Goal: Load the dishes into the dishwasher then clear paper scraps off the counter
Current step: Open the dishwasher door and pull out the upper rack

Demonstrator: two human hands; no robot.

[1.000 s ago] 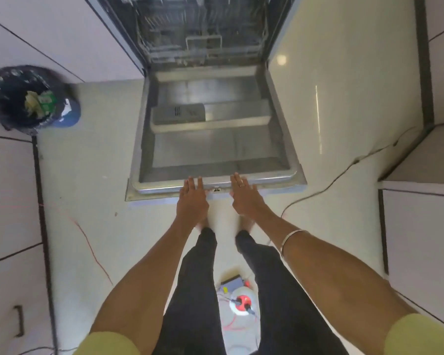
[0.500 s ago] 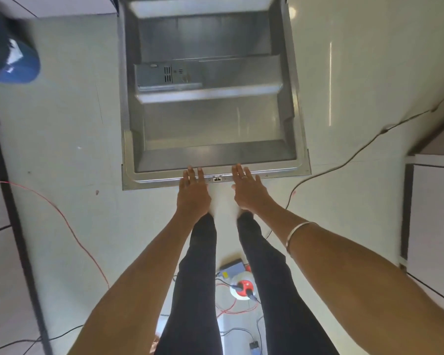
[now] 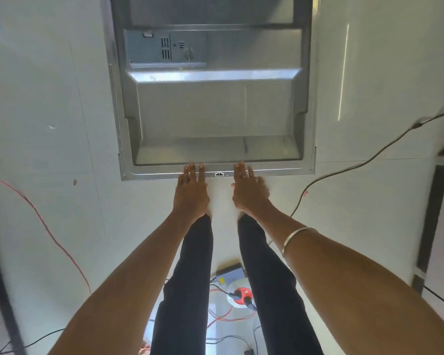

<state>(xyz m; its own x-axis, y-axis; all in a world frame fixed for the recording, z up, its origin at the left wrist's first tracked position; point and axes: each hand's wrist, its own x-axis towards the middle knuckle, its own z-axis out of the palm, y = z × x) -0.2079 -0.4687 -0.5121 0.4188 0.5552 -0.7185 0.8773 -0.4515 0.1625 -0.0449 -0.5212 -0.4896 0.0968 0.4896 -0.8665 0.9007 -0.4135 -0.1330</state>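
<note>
Both hands' straight fingers (image 3: 195,169) rest on the lowered dishwasher door's (image 3: 215,111) near edge.

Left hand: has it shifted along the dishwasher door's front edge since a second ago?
No. The left hand still rests its fingers on the door edge, just left of the latch, as before; only the camera tilted down.
</note>
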